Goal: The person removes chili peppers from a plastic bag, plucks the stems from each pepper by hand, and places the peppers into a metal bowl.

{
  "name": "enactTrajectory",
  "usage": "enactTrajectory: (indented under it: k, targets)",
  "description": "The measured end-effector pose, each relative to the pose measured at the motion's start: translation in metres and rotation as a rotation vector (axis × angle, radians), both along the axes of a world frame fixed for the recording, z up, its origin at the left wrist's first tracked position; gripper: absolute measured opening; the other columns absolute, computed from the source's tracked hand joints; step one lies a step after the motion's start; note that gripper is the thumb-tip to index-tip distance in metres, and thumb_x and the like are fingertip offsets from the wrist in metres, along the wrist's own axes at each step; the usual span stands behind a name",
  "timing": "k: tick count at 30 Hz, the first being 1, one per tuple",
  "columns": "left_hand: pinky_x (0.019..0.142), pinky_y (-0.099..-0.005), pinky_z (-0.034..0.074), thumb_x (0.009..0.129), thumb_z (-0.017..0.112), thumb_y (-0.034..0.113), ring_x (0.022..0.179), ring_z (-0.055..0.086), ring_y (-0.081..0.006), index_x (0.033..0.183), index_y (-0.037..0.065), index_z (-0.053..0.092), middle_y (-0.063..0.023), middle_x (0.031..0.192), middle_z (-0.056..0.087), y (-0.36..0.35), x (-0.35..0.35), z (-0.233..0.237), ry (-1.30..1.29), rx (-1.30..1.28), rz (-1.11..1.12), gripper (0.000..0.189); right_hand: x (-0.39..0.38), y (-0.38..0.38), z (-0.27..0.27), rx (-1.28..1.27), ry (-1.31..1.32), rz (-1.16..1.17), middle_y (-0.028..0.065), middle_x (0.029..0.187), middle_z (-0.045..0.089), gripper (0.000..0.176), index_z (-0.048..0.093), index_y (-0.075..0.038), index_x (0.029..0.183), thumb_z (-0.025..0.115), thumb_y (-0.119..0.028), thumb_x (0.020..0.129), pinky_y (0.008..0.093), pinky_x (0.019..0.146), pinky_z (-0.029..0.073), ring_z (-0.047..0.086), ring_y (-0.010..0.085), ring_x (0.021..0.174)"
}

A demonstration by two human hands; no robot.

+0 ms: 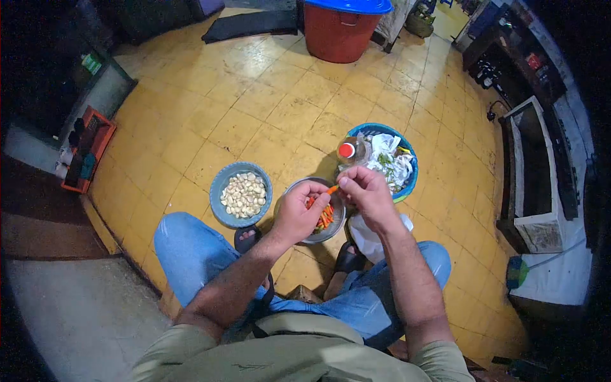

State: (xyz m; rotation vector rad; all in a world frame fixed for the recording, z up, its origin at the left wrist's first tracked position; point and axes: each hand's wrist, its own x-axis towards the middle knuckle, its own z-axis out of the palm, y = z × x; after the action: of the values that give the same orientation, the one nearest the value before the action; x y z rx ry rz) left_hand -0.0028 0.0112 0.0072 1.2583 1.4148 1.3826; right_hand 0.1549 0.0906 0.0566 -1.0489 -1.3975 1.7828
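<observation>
An orange chili pepper [333,189] is pinched between my two hands. My left hand [300,209] is closed on its lower end, and the fingertips of my right hand [369,195] grip its upper end. Directly beneath them stands a grey metal bowl [310,239] holding red and orange chili peppers [326,219], partly covered by my left hand. To the left, a blue-grey basin [217,209] contains pale peeled cloves [243,195] that look like garlic. Beyond my right hand sits a blue basket [412,151] with plastic bags, green stem scraps and a red-capped bottle [347,151].
A white plastic bag [372,239] lies beside my right leg. Farther off are a large red tub [337,35] with a blue lid, a dark mat [251,25], an orange crate [95,143] on the left and a worn white cabinet frame [538,232] on the right.
</observation>
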Motion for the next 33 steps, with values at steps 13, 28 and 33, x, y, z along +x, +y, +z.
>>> enactTrajectory:
  k: [13,28,33]
  targets:
    - [0.067,-0.0255,0.048,0.085,0.068,0.009,0.073,0.056,-0.0073,0.086,0.001,0.06,-0.0024,0.08,0.063,-0.001,0.004,-0.004,0.011,-0.169,-0.042,0.012,-0.009,-0.01,-0.005,0.871,-0.461,-0.097,0.0178,0.074,0.056,0.01,0.055,-0.001,0.076,0.064,-0.005,0.076,0.0433,0.064,0.046,0.057,0.0372,0.072]
    - [0.043,-0.0248,0.03,0.1,0.036,0.05,0.05,0.038,-0.0087,0.128,0.011,0.043,-0.0014,0.077,0.052,0.002,-0.005,0.003,-0.828,-0.426,-0.048,0.049,0.046,0.039,-0.001,0.868,-0.688,-0.34,0.0179,0.087,0.066,0.019,0.067,-0.001,0.094,0.061,-0.008,0.078,0.0373,0.075,0.052,0.065,0.0301,0.082]
    - [0.045,-0.0238,0.031,0.098,0.032,0.056,0.054,0.041,-0.0098,0.131,0.01,0.04,-0.0023,0.079,0.05,0.003,-0.011,0.01,-1.042,-0.411,0.086,0.057,-0.002,-0.019,0.004,0.517,-0.465,0.214,0.0135,0.072,0.065,0.019,0.065,-0.001,0.081,0.071,-0.02,0.08,0.0354,0.061,0.05,0.063,0.0232,0.063]
